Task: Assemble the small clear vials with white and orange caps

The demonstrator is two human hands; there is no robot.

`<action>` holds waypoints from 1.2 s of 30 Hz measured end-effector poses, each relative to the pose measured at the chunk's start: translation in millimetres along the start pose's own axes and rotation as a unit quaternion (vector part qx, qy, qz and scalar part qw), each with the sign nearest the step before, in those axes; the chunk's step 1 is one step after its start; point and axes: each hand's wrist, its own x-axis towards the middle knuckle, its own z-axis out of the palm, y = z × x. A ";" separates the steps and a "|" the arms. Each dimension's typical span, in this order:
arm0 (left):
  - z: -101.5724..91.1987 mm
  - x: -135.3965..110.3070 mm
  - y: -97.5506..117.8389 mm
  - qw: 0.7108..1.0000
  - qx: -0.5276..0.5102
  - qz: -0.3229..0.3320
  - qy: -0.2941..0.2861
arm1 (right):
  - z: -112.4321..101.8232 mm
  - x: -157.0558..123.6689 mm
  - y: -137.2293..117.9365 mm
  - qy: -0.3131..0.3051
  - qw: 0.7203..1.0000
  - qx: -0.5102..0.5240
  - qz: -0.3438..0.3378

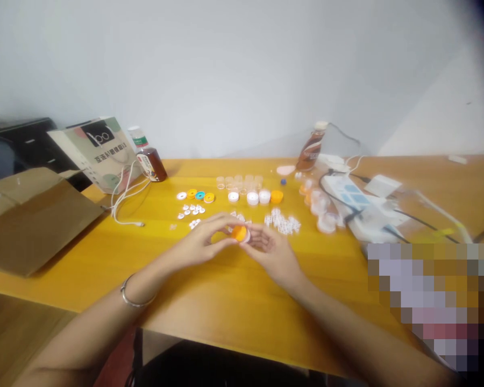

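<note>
Between my two hands, just above the table, is a small round plastic piece with an orange face and a pale rim. My left hand grips it from the left with thumb and fingers. From the other side my right hand holds its rim, fingers curled. Beyond the hands stand white caps and an orange cap, with several clear cups behind them. Coloured rings and small white parts lie to the left. A pile of small white pieces lies beyond my right hand.
A cardboard piece, paper bag, brown bottle and white cable occupy the left side. At the right are a cola bottle, stacked clear containers and a power strip with cords.
</note>
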 end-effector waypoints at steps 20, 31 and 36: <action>-8.6 -2.4 -2.1 0.992 0.096 0.039 -0.073 | 0.7 0.8 4.0 -0.032 0.994 0.077 0.075; -7.4 -8.2 -7.4 0.989 0.121 0.040 -0.081 | 5.1 -4.1 3.6 -0.040 0.994 0.051 0.090; -4.7 -10.3 -7.9 0.986 0.141 0.034 -0.082 | 6.7 -4.3 8.2 -0.036 0.993 0.063 0.094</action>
